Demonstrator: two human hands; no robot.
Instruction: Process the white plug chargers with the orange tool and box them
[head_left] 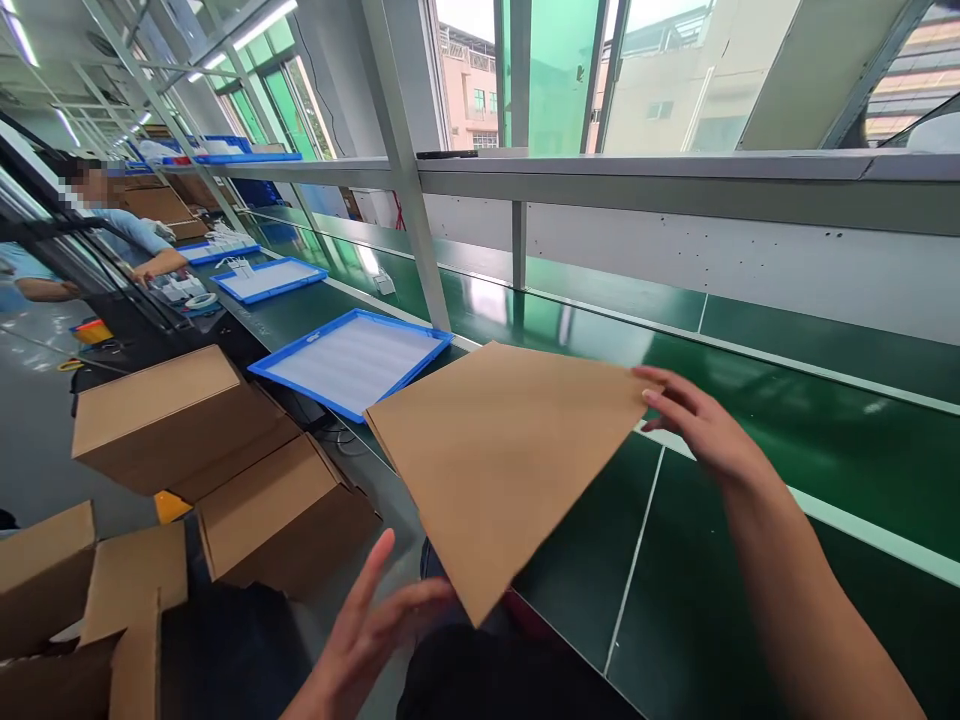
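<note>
A flat brown cardboard sheet (502,460) is held in the air above the near edge of the green workbench, tilted, with one corner pointing down toward me. My right hand (694,420) pinches its far right corner between thumb and fingers. Close to the sheet's lower left edge is my left hand (375,620), its thumb and fingers spread apart. Its fingertips come near the bottom corner; whether they touch it I cannot tell. Just beyond the sheet, a blue-rimmed white tray (352,360) lies on the bench.
Open cardboard boxes (277,500) stand at the left beside the bench. Farther along, another blue-rimmed tray (270,280) holds small white items. A co-worker (124,220) is at the far left. A metal frame post (409,170) rises behind the sheet, beside the green conveyor belt (750,410).
</note>
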